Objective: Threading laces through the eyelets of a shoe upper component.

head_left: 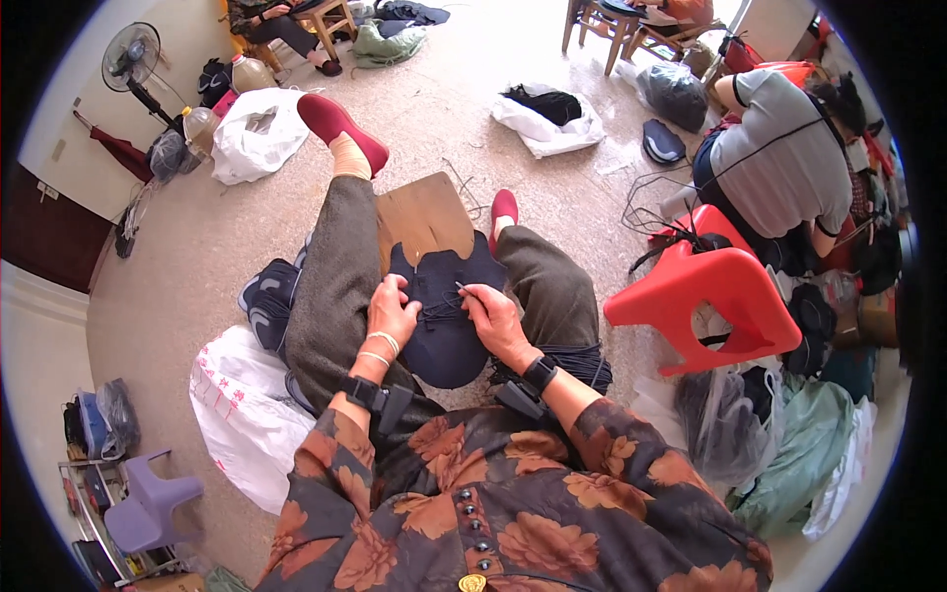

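A dark navy fabric piece shaped like a shoe upper lies between my knees, with dark cord or lace in loops across its middle. My left hand is closed on its left edge, fingers pinched near the cord. Over the right side, my right hand pinches a thin pale tool, too small to make out fully. Behind the piece, a wooden board shows between my legs. A bundle of dark cords hangs over my right thigh.
A red plastic stool stands at my right, near a person in a grey shirt. White bags and dark shoe pieces lie at my left. Farther off are a white bag of black material, a fan and a purple stool.
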`<state>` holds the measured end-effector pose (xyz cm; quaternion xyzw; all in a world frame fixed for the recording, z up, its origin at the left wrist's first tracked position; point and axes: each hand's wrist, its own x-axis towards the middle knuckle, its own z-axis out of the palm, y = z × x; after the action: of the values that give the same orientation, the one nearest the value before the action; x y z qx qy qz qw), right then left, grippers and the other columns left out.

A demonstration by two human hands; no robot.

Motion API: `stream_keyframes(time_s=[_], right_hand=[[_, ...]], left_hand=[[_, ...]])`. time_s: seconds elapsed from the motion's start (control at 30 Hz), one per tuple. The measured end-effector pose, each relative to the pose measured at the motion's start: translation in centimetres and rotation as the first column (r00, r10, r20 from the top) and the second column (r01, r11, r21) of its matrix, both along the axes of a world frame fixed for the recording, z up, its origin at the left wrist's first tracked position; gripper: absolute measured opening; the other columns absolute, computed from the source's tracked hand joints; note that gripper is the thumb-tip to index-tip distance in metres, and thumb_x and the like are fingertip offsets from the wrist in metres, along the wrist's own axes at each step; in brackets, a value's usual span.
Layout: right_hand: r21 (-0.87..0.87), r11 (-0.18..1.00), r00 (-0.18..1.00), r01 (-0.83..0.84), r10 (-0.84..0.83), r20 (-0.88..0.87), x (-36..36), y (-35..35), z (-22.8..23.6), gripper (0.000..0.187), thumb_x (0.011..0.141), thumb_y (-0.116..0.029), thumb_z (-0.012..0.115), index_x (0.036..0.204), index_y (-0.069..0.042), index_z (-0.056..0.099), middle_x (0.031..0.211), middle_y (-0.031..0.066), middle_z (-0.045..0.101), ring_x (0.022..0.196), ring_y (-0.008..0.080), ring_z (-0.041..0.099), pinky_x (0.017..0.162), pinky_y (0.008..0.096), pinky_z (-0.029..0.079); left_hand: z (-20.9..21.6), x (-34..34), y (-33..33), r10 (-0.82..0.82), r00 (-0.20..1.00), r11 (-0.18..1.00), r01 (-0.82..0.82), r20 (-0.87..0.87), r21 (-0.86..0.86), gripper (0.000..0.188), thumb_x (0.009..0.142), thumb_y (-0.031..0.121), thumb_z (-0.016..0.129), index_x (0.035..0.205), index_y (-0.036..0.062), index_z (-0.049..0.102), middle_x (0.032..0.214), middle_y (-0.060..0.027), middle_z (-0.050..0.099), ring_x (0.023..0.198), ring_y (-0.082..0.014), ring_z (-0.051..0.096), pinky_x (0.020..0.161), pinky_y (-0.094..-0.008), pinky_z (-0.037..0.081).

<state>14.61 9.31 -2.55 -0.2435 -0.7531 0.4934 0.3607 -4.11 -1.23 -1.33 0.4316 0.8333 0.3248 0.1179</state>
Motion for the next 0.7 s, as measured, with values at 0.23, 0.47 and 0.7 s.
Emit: stream_keyframes(time_s=[0.23,0.47,0.7], right_hand=[[0.042,0.999,0.999,0.031,-0.032,0.028,0.1,0.0,-0.4,0.016,0.099,-0.005,0.057,0.111,0.001,0.066,0.086,0.0084,0.068,0.073,0.0149,0.064,0.068,0.0282,0.053],[-0.096,0.995,0.998,0.019,-0.014,0.056,0.2,-0.1,0.4,0.015,0.1,-0.007,0.057,0.109,0.002,0.065,0.085,0.0097,0.067,0.076,0.0172,0.065,0.071,0.0305,0.053],[-0.635,0.773,0.99,0.003,-0.09,-0.105,0.5,1.7,1.5,0.02,0.106,-0.019,0.054,0.107,-0.002,0.065,0.094,0.0032,0.068,0.073,0.007,0.061,0.062,0.0212,0.047]], left_hand=[[1.0,-0.1,3.8,0.102,0.99,0.984,-0.114,-0.098,-0.133,0.029,0.084,0.021,0.077,0.102,0.0038,0.061,0.093,-0.0156,0.066,0.093,-0.0366,0.066,0.083,-0.0462,0.053],[-0.4,-1.3,3.9,0.05,0.997,0.994,-0.055,-0.052,-0.099,0.016,0.084,0.014,0.073,0.084,0.0017,0.064,0.087,-0.0171,0.063,0.087,-0.0358,0.065,0.082,-0.0449,0.052],[0.3,-0.7,3.2,-0.015,0.983,1.0,0.018,-0.18,0.017,0.012,0.089,0.009,0.067,0.088,0.0017,0.058,0.086,-0.0185,0.061,0.086,-0.04,0.062,0.079,-0.0446,0.051]])
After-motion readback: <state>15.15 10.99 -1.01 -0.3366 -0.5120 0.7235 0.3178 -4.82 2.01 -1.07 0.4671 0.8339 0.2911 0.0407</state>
